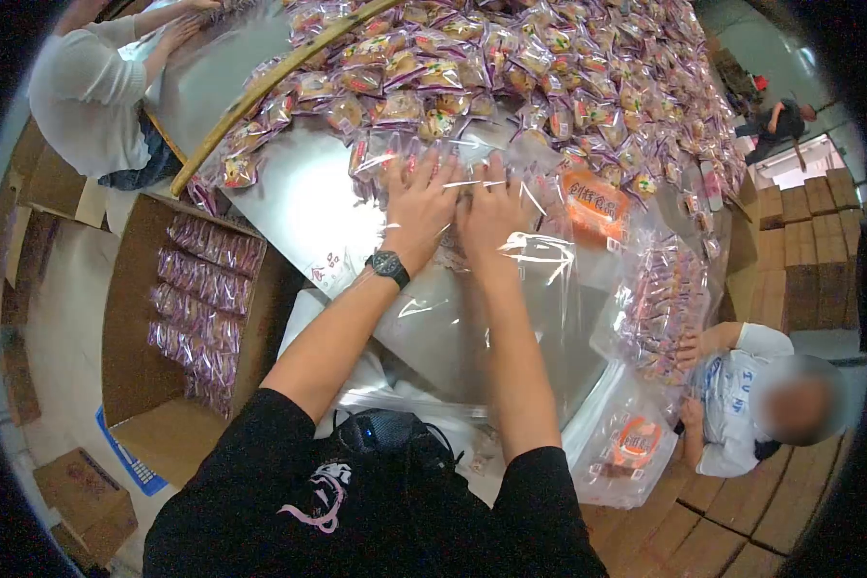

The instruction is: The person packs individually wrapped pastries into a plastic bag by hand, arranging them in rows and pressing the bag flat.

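My left hand (419,207) lies with fingers stretched forward over a row of small purple-and-clear wrapped snack packets (368,171). Beside it, my right hand (491,214) reaches over the same row, its fingers extended too. A large clear plastic bag (539,275) with an orange label (595,207) spreads under and around my right forearm; whether that hand is inside the bag I cannot tell. Both hands rest near the front of a big heap of the same packets (433,72). The undersides of the fingers are hidden.
An open cardboard box (130,385) with rows of packets stands at the left. A wooden strip (260,91) crosses the tabletop. At the right, a person (742,385) touches a filled bag (657,299), above another labelled bag (621,453). Another person (91,87) works at upper left.
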`<state>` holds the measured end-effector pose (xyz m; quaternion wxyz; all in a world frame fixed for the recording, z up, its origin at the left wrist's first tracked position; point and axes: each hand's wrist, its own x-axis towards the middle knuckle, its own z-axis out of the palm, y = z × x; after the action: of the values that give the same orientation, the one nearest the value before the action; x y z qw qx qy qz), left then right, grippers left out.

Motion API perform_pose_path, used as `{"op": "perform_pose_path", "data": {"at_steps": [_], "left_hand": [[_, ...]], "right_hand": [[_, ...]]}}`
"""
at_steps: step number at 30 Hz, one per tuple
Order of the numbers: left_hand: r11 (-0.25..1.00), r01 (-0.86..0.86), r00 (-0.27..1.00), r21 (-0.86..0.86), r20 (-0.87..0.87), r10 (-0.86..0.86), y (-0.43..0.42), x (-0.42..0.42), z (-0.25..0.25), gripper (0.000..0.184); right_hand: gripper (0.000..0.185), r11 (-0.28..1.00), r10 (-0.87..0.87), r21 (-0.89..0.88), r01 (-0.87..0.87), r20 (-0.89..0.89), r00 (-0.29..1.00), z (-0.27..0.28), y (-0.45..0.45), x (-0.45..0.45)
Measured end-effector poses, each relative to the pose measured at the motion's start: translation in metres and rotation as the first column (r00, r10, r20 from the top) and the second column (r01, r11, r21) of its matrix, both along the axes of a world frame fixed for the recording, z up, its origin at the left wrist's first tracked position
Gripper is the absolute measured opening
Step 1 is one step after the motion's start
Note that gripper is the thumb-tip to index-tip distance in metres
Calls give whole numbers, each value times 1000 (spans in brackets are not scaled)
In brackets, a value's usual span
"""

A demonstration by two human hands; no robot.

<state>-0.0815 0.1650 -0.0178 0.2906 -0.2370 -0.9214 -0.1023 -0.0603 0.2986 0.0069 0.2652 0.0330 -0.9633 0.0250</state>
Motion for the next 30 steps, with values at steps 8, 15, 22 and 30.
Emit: {"op": "perform_pose_path", "data": {"at_steps": [8,15,22,30], "left_hand": [[998,-13,998,54,-54,16,-1,-4,-10,41],[997,-82,996,-12,-30,81,6,-3,-13,44],[996,-49,990,-69,129,57,8,8,14,53],[992,123,992,-33,24,-122,31,2,11,53]], "right_hand": [[49,993,115,-21,-114,46,992,-13,15,-4],[41,987,137,87,-134,-25,990,-22,9,-7],[81,979,77,179,-98,119,990,6,13,14],[64,979,106,164,-121,94,990,5,54,28]]}}
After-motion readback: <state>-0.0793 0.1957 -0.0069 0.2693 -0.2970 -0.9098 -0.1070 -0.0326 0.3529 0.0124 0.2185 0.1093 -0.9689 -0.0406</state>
